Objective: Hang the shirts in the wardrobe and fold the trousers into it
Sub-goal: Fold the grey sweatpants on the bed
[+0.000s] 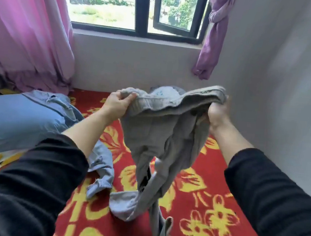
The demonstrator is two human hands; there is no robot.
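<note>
Head view: the left hand (117,105) and right hand (218,115) are each gripping one end of the waistband of soft grey knitted trousers (160,137), holding them up while the legs are trailing onto the red bedspread with yellow flowers (209,198). Folding is judged barely begun; crumpled pale-blue denim trousers (101,167) are lying unfolded beside them, and no wardrobe is showing.

Grey trousers (161,129) between both hands
</note>
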